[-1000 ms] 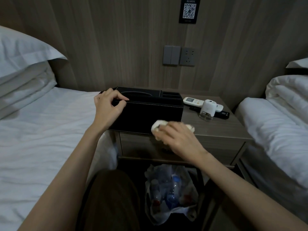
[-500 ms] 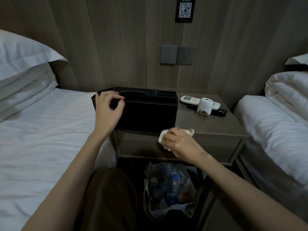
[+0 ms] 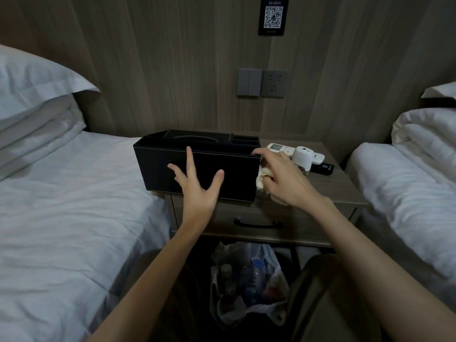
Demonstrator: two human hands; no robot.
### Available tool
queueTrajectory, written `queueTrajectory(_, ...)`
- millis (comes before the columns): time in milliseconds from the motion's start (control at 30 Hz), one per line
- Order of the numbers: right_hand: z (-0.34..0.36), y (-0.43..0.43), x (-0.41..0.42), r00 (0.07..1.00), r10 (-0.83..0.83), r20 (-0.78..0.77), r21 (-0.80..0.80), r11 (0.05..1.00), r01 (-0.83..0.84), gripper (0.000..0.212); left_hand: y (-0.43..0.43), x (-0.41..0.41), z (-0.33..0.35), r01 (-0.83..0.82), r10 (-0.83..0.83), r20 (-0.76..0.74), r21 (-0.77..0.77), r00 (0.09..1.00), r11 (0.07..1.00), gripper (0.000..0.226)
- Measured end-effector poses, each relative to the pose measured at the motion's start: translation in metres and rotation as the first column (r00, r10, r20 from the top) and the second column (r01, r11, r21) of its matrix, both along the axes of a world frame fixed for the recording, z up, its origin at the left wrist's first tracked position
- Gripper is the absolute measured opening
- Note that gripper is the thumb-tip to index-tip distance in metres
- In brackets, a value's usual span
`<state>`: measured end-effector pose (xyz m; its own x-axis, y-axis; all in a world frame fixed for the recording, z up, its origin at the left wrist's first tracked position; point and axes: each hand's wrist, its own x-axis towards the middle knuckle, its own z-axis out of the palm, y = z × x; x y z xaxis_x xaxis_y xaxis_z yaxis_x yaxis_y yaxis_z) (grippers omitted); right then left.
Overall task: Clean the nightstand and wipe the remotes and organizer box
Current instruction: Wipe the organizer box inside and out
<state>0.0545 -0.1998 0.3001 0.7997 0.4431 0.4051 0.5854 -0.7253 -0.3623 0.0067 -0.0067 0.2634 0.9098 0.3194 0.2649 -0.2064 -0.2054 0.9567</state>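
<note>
A black organizer box (image 3: 160, 166) with white stitching stands on the left part of the wooden nightstand (image 3: 328, 191), overhanging its left edge. My left hand (image 3: 197, 183) is spread open in front of the box's front face. My right hand (image 3: 283, 178) holds a crumpled pale cloth (image 3: 262, 177) against the box's right end, fingers over its top corner. A white remote (image 3: 278, 148) and a black remote (image 3: 324, 167) lie at the back right, partly hidden behind a small white device (image 3: 303, 156).
White beds flank the nightstand, left bed (image 3: 61, 206) and right bed (image 3: 407, 193). A lined bin of bottles (image 3: 249, 280) sits under the nightstand drawer (image 3: 256, 224). Wall switches and a socket (image 3: 261, 82) are above.
My left hand let go of the box's top left corner and moved in front of its face, fingers spread. My right hand rose with the cloth from the nightstand's front edge to the box's right end.
</note>
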Motion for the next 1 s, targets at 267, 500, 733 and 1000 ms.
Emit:
queueTrajectory(267, -0.001, 0.025, -0.015, 0.990, 0.119, 0.082, -0.080, 0.990, -0.112, 0.061, 0.042, 0.035, 0.010, 0.013, -0.012, 0.015, -0.067, 1.000, 0.998, 0.055)
queueTrajectory(500, 0.001, 0.059, -0.033, 0.967, 0.244, -0.073, -0.023, 0.969, -0.246, 0.074, 0.067, 0.070, 0.039, 0.118, -0.124, -0.083, -0.079, 0.989, 0.990, 0.047)
queueTrajectory(733, -0.012, 0.053, -0.034, 0.914, 0.166, 0.370, 0.148, 0.961, -0.234, 0.048, 0.047, 0.050, 0.028, 0.104, -0.104, 0.005, -0.010, 0.995, 0.995, 0.048)
queueTrajectory(1000, -0.060, 0.062, -0.013, 0.803, 0.163, 0.573, 0.149, 0.943, -0.298, 0.037, 0.043, 0.044, 0.023, 0.091, -0.090, 0.023, -0.076, 0.996, 0.993, 0.043)
